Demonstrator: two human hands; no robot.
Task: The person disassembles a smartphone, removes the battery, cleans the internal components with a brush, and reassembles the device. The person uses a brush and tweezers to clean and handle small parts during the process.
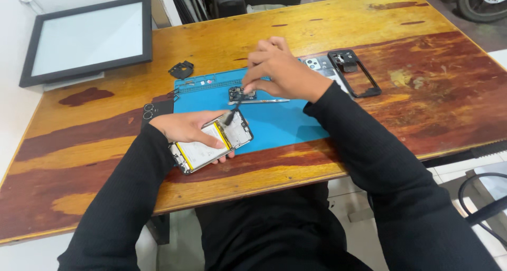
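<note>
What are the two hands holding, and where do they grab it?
The left hand grips the opened phone by its upper end, thumb across the white battery. The right hand pinches a small circuit board at its top edge.

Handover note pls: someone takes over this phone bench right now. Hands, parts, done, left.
Left hand: grips the opened phone over the near edge of the blue mat, back off, battery showing.
Right hand: pinches a thin black tool, tip at the phone's top end.
Parts: small circuit board and metal tweezers on the mat; black mid frame and grey back cover at the mat's far right corner; black bracket on the wooden table.
Done: back cover and frame off.
Left: the battery still sits in the phone; whether any connector is loose is not visible.
</note>
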